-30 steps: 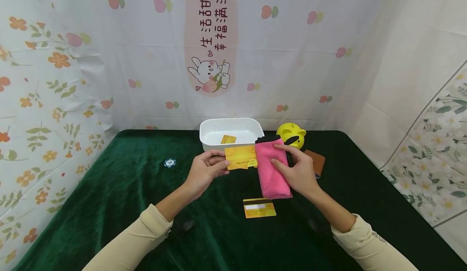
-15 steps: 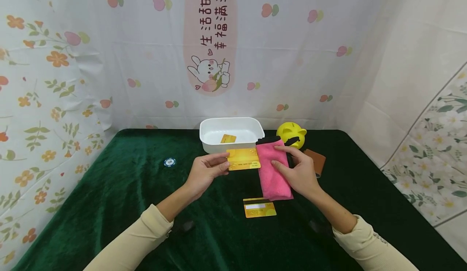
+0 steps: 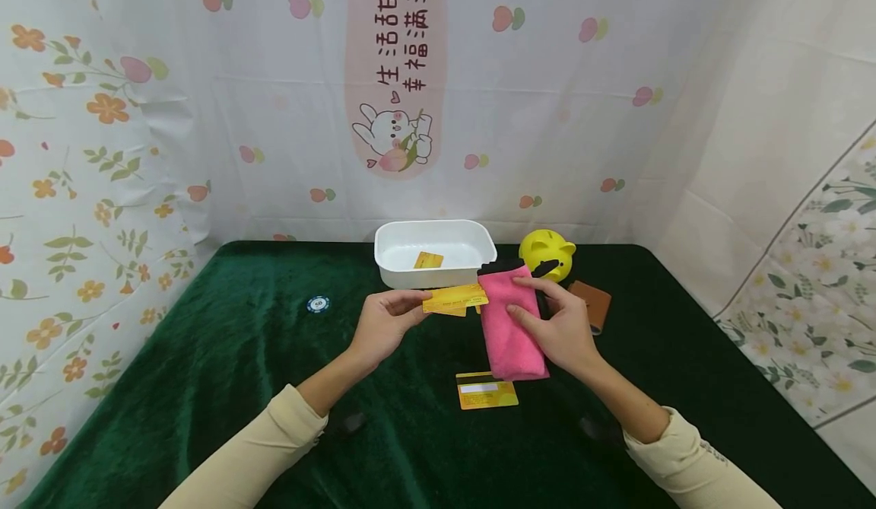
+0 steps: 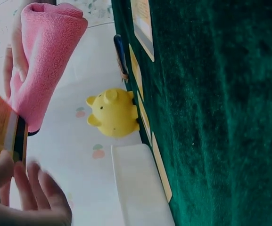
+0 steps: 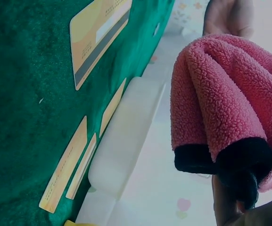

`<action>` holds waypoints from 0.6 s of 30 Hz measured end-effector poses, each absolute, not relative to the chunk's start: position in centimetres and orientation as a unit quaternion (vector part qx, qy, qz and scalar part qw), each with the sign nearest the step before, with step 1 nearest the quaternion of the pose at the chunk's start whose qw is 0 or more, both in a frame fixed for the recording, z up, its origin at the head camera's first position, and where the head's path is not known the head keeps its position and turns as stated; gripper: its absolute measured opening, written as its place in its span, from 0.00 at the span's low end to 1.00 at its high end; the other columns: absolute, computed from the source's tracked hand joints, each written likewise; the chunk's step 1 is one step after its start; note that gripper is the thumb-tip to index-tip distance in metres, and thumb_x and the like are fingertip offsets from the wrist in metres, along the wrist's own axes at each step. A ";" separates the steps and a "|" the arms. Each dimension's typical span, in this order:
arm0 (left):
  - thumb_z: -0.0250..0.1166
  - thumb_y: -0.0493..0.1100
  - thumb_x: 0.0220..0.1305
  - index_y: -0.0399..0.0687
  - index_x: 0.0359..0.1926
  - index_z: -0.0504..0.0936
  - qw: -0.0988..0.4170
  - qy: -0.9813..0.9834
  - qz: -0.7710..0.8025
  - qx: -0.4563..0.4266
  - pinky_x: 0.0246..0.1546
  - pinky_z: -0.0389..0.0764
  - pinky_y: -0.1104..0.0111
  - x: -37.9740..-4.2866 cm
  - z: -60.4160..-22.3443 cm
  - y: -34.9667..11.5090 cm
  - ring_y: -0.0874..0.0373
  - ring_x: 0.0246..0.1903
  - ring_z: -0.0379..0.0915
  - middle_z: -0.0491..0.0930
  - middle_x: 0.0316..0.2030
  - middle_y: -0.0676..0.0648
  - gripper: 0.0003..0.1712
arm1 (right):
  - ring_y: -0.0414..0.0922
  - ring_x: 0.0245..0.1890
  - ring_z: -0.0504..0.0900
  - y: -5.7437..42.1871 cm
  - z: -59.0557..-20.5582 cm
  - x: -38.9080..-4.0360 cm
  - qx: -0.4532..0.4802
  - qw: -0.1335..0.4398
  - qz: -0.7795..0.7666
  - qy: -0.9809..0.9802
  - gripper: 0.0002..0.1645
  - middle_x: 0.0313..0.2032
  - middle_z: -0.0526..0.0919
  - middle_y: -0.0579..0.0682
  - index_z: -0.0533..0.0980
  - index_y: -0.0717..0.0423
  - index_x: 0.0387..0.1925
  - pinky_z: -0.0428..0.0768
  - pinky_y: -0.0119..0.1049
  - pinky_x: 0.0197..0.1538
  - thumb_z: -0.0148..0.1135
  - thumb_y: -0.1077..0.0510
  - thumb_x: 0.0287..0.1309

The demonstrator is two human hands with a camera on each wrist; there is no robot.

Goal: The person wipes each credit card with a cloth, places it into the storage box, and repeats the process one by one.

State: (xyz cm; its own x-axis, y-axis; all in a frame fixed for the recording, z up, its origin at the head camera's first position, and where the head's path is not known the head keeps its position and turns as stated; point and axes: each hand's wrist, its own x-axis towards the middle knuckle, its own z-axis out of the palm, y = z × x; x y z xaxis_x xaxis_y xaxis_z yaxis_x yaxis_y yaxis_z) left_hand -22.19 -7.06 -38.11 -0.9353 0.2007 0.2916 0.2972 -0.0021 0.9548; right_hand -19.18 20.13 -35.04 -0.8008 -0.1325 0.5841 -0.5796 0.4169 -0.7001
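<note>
My left hand (image 3: 386, 325) pinches a yellow bank card (image 3: 457, 296) by its left end, above the table. My right hand (image 3: 565, 325) grips a folded pink towel (image 3: 509, 330) with black trim, thumb on its front. The card's right end meets the towel's left edge in the head view. In the left wrist view, the dark stripe on the card (image 4: 4, 129) faces the camera, and the towel (image 4: 51, 52) hangs beside its far end. The right wrist view shows the towel's folds (image 5: 225, 99) and black edging close up, hiding the held card.
A yellow card (image 3: 487, 390) lies stripe side up on the green cloth (image 3: 274, 418). Behind the hands stands a white basin (image 3: 393, 277) with a card (image 3: 428, 260) in it. Beyond are a yellow piggy bank (image 3: 545, 250), a brown wallet (image 3: 591, 305) and a poker chip (image 3: 318, 304).
The held card has tipped to a flatter angle, so it looks narrower and the cards on the table show below it. The towel has dropped very slightly; both hands stay nearly in place.
</note>
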 end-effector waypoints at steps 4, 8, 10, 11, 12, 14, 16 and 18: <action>0.69 0.34 0.62 0.34 0.42 0.86 0.078 -0.719 -0.673 -0.153 0.39 0.80 0.74 -22.3 -38.3 -6.7 0.56 0.42 0.75 0.81 0.42 0.43 0.09 | 0.44 0.42 0.80 20.8 -36.3 -20.1 0.223 0.219 0.500 -0.808 0.25 0.50 0.81 0.59 0.78 0.61 0.55 0.82 0.28 0.40 0.70 0.71 0.54; 0.67 0.33 0.64 0.32 0.43 0.85 0.063 -0.705 -0.691 -0.150 0.45 0.82 0.70 -22.5 -38.3 -6.8 0.56 0.44 0.79 0.84 0.44 0.41 0.09 | 0.47 0.43 0.80 20.6 -36.3 -20.1 0.219 0.212 0.498 -0.812 0.25 0.51 0.80 0.61 0.78 0.63 0.55 0.82 0.27 0.41 0.69 0.72 0.54; 0.65 0.33 0.66 0.31 0.45 0.84 0.049 -0.697 -0.698 -0.155 0.49 0.82 0.66 -22.5 -38.4 -6.9 0.54 0.45 0.81 0.85 0.47 0.39 0.10 | 0.46 0.42 0.80 20.3 -35.8 -19.7 0.219 0.212 0.495 -0.814 0.24 0.51 0.80 0.63 0.77 0.66 0.54 0.82 0.27 0.40 0.69 0.74 0.54; 0.65 0.34 0.66 0.31 0.46 0.84 0.047 -0.699 -0.697 -0.156 0.49 0.82 0.65 -22.5 -38.4 -6.9 0.54 0.46 0.82 0.85 0.47 0.39 0.10 | 0.45 0.41 0.80 20.1 -35.4 -19.4 0.220 0.214 0.494 -0.814 0.24 0.50 0.80 0.64 0.77 0.67 0.54 0.82 0.27 0.40 0.68 0.74 0.53; 0.65 0.34 0.67 0.31 0.46 0.84 0.046 -0.699 -0.697 -0.154 0.48 0.82 0.66 -22.6 -38.5 -6.9 0.54 0.45 0.82 0.85 0.47 0.39 0.11 | 0.44 0.40 0.80 20.0 -35.0 -19.1 0.220 0.215 0.493 -0.814 0.24 0.50 0.80 0.65 0.77 0.68 0.53 0.82 0.27 0.39 0.68 0.75 0.53; 0.65 0.36 0.67 0.32 0.47 0.84 0.045 -0.700 -0.697 -0.148 0.45 0.83 0.67 -22.7 -38.5 -7.0 0.54 0.44 0.82 0.85 0.47 0.39 0.11 | 0.42 0.38 0.80 19.7 -34.2 -18.6 0.218 0.217 0.494 -0.813 0.23 0.49 0.80 0.66 0.77 0.70 0.53 0.82 0.28 0.38 0.68 0.75 0.53; 0.65 0.36 0.67 0.32 0.47 0.84 0.042 -0.702 -0.697 -0.138 0.39 0.83 0.69 -22.7 -38.5 -7.0 0.54 0.41 0.82 0.85 0.46 0.39 0.11 | 0.39 0.37 0.80 19.6 -33.6 -18.2 0.215 0.221 0.496 -0.812 0.23 0.49 0.80 0.67 0.77 0.71 0.52 0.82 0.27 0.37 0.67 0.76 0.53; 0.65 0.37 0.67 0.32 0.47 0.84 0.032 -0.701 -0.700 -0.129 0.35 0.82 0.69 -22.7 -38.4 -7.1 0.55 0.38 0.81 0.86 0.44 0.39 0.11 | 0.37 0.36 0.80 19.6 -33.4 -18.1 0.213 0.225 0.500 -0.809 0.23 0.48 0.80 0.67 0.77 0.71 0.52 0.82 0.27 0.36 0.68 0.75 0.52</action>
State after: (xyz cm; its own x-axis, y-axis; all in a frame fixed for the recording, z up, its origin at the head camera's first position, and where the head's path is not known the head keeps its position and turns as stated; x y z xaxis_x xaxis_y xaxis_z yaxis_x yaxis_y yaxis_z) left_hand -22.69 -7.07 -38.40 -0.9646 0.1364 0.2258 0.2260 -0.0147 0.9740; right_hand -18.11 19.62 -33.40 -0.8085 -0.1192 0.5764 -0.5688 0.4101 -0.7130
